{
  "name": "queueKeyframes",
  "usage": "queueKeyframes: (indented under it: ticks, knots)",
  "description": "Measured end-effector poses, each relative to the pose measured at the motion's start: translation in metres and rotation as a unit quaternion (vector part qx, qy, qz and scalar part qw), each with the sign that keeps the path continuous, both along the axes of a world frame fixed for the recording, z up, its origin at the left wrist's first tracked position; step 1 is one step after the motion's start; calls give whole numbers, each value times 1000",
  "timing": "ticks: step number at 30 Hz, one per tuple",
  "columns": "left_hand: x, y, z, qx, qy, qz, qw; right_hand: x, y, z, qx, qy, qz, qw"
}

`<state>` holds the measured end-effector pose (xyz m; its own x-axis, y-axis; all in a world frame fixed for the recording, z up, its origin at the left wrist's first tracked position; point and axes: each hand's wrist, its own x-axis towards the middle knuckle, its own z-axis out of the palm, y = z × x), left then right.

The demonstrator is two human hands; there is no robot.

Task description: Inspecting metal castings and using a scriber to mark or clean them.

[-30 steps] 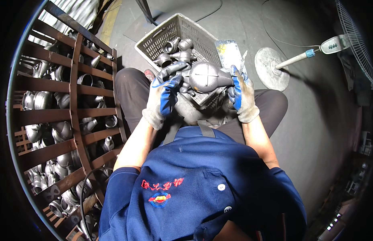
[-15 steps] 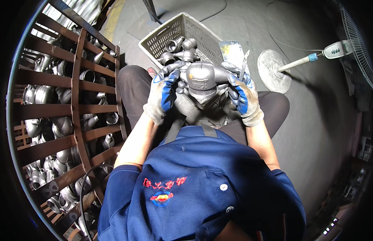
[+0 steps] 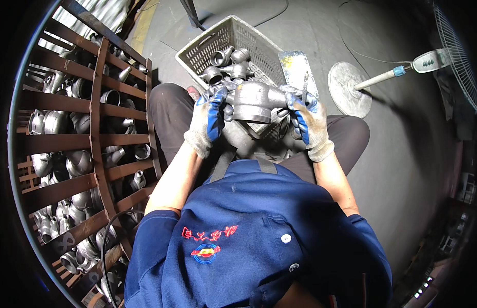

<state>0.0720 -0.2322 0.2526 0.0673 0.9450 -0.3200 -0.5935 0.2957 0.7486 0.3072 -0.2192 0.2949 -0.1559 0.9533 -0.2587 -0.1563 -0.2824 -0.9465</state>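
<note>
Both my hands wear blue-and-grey coated work gloves. Between them, above my lap, is a grey metal casting with a round body, side necks and a ribbed, thread-like rim turned toward me. My left hand is closed around its left neck. The fingers of my right hand close on the right neck, and a thin metal hand tool sticks up from that same hand. The tool's exact kind is unclear, and its lower end is hidden in the glove.
Beyond the casting stands a grey plastic crate holding several similar castings. A paint-stained board leans by its right side. On my left, a rusty slatted metal cage is full of castings. A floor fan stands to the right.
The casting has been turned in my hands: its marked domed face has swung away and the ribbed rim shows now. The thin tool stands more upright and slightly farther left.
</note>
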Motion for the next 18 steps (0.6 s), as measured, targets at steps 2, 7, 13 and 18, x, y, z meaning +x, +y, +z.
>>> queueKeyframes:
  ticks: [2,7,13,18]
  knots:
    - [-2,3,-5,27,93,-3,995,-1,-2,-2,34,-44,-6,998]
    - [-7,4,-3,393,630,64,667,-10,-8,3,-31,83,0,996]
    - [2,-15,33,-8,6,77,997,-18,-4,-1,91,9,-76,993]
    - [34,-27,33,47,87,-60,993,-28,-6,-1,70,105,-120,985]
